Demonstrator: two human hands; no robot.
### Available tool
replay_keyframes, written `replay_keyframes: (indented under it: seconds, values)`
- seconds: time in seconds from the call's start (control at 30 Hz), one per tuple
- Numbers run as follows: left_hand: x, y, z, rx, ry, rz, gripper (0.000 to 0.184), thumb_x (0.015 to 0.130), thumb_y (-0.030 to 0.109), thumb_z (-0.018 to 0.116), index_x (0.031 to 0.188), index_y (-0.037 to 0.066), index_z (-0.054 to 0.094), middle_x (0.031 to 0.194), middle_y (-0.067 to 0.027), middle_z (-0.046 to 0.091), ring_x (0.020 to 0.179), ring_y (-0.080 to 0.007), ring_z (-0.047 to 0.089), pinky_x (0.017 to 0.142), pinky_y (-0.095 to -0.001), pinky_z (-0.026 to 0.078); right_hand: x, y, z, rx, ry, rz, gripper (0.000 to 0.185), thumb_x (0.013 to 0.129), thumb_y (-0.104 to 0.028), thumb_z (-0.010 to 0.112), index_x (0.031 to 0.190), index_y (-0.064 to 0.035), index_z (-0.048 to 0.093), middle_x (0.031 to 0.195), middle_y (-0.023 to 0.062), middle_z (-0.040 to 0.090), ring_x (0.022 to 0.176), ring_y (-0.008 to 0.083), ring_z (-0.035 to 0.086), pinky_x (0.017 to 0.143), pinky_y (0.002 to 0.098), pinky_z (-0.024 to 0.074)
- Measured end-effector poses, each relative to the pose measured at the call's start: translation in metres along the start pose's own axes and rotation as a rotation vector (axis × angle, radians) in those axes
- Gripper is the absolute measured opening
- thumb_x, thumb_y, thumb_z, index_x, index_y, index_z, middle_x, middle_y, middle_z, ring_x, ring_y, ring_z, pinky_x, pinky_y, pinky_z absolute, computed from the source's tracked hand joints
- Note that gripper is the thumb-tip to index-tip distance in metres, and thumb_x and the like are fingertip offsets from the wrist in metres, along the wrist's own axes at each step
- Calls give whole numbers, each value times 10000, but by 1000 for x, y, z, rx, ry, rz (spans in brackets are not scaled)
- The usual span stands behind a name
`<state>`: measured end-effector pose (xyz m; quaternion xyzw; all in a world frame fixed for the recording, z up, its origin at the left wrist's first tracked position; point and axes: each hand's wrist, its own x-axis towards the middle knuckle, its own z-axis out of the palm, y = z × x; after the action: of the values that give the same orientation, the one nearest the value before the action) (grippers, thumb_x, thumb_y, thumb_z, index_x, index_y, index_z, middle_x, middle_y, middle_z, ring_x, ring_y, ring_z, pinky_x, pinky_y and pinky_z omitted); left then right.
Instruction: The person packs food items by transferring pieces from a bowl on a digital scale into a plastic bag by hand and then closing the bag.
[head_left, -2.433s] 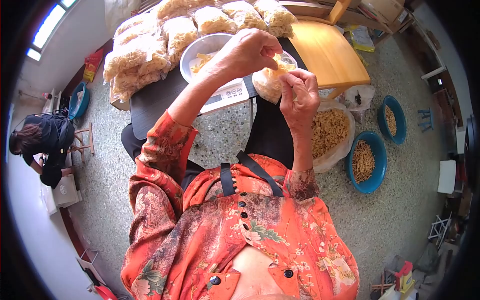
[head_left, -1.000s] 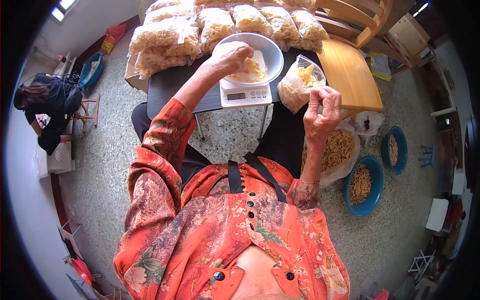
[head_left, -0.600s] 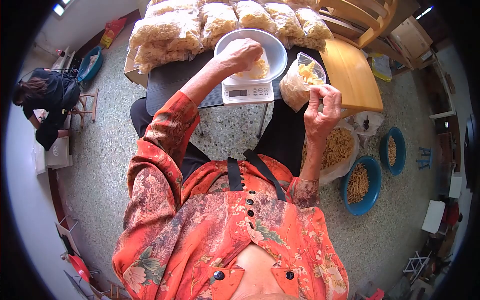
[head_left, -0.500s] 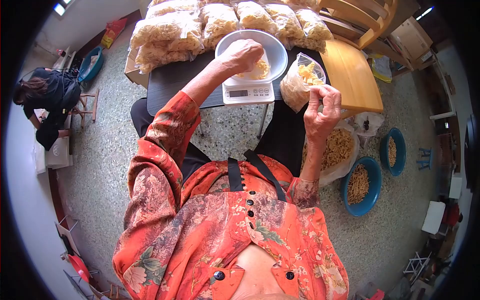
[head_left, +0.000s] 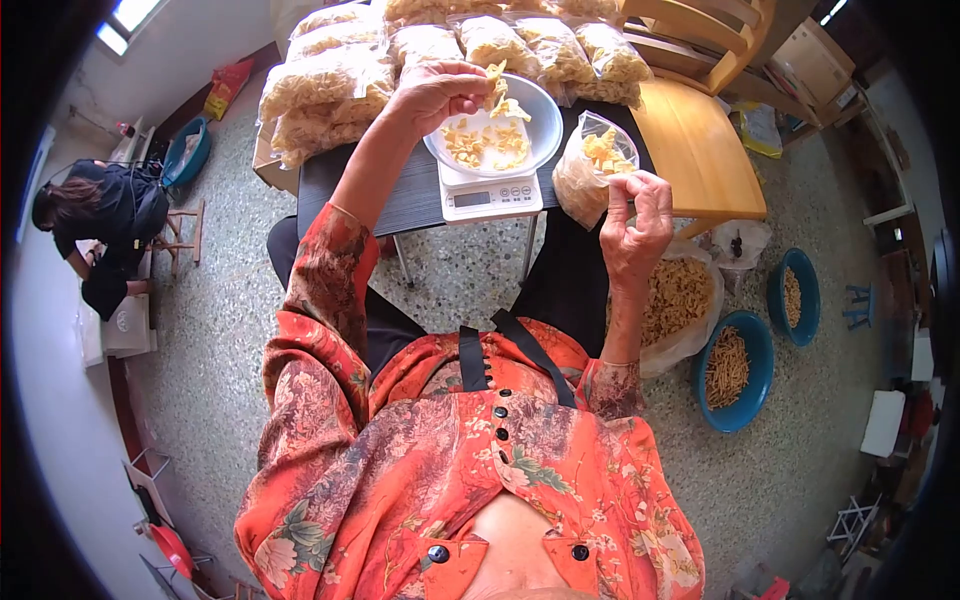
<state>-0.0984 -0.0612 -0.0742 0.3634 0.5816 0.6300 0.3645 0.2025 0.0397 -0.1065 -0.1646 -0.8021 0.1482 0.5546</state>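
My left hand (head_left: 440, 96) is over the left rim of a white plastic bowl (head_left: 547, 125), its fingers closed on pale yellow dried pieces (head_left: 497, 80). More such pieces lie loose in the bowl's bottom. Beneath the bowl is a white digital kitchen scale (head_left: 491, 197); its display is too small to read. To the right, a clear plastic bag (head_left: 583, 180) stands with its mouth open and dried pieces inside. My right hand (head_left: 638, 222) pinches the edge of this bag's mouth.
Filled clear bags (head_left: 330, 80) are piled at the back of the dark table (head_left: 400, 200). A wooden chair (head_left: 695, 150) stands right. On the floor are a large open sack (head_left: 680, 300) and blue basins (head_left: 735, 370) of dried food. Another person (head_left: 105, 215) sits far left.
My left hand has risen out of the bowl and moved left, with dried pieces now showing in its fingers. My right hand keeps its hold on the bag's edge.
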Motion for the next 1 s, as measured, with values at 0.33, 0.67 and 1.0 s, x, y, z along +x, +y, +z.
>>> replay_keyframes:
  seconds: [0.33,0.67,1.0]
  values:
    - [4,23,46,-522,-246,15,163,860,39,757,1005,1,696,875,-77,702,769,-143,690,692,-235,584,-1,0,2,28,20,-9,99,829,-5,735,893,-15,660,912,128,628,818,280,645,715,375,542]
    - [-8,39,108,160,-236,213,172,812,141,784,926,17,749,788,-55,715,686,-97,670,618,-245,564,-1,0,4,66,35,-7,110,824,10,727,920,-12,677,908,123,628,791,273,648,708,366,547]
    - [-18,19,153,1111,-134,773,10,717,35,691,713,43,686,820,-87,600,805,-303,658,689,-415,522,-1,-8,1,40,63,-39,120,832,23,708,940,-26,692,941,113,630,838,264,651,721,362,547]
